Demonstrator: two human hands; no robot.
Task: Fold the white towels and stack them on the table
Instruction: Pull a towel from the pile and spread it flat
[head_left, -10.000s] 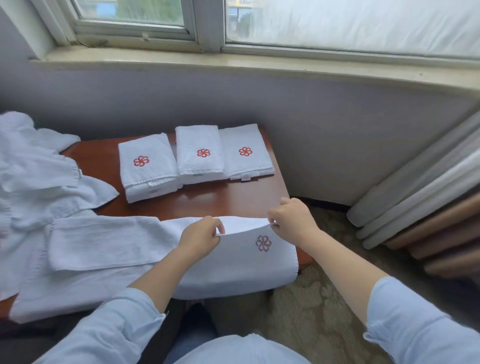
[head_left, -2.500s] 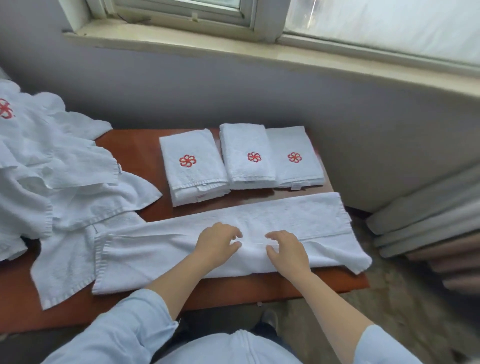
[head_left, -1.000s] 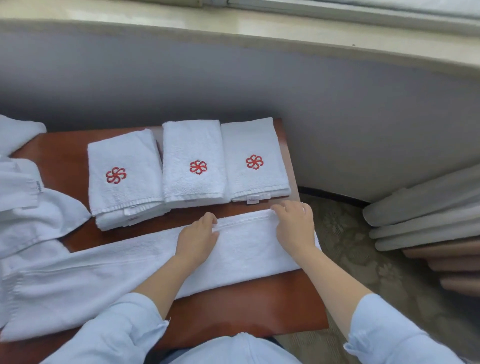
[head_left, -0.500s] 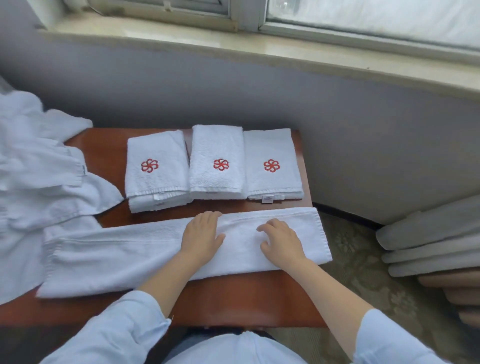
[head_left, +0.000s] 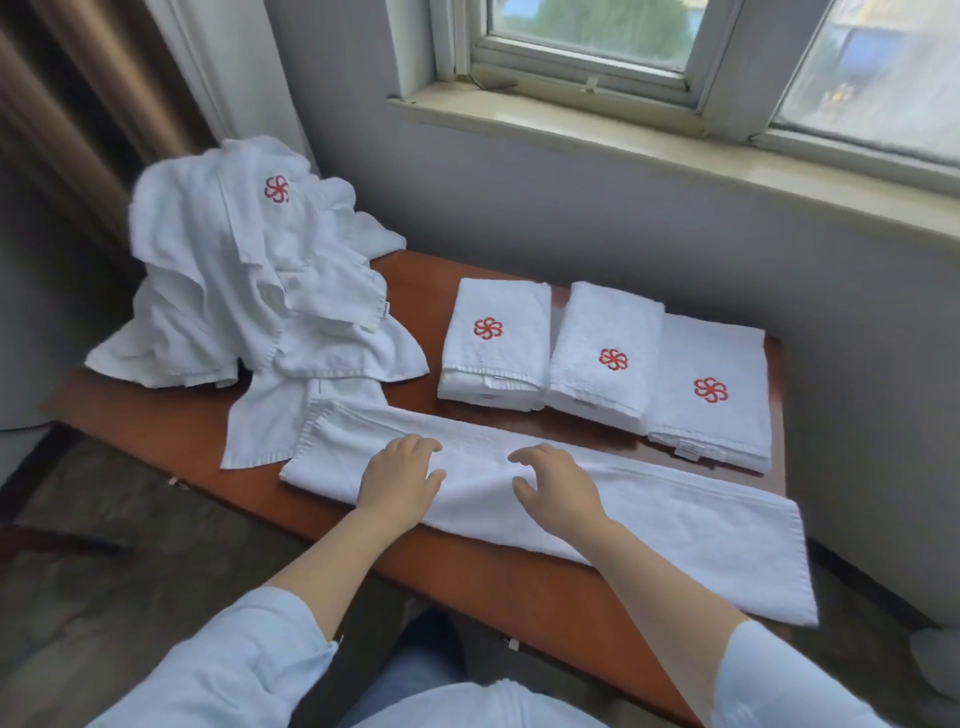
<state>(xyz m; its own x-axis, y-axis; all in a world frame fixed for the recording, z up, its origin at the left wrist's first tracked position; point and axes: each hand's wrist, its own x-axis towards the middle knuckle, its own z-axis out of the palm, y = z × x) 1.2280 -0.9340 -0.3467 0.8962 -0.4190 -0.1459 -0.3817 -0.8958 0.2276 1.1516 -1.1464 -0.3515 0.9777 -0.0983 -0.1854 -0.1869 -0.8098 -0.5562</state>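
At the upper left of the frame a heap of unfolded white towels slumps over the far-left end of the wooden table, one of them trailing down toward the near edge. Across the middle lies the towel in hand, a long folded strip running from centre left to lower right.

The left hand lies flat on the strip, fingers spread and grasping nothing. Just to its right, the right hand rests on its fingertips, fingers loosely bent and also gripping nothing. Soft creases run in the cloth between them.

The step looks like smoothing before the crosswise folds. It would go best by sweeping both palms outward from the centre and squaring the long edges. Then one end should come over so that the hems meet.

Behind the hands, three folded towels sit side by side, red emblems up. At lower right the strip's end seems to overhang the table, so it should be drawn in first.
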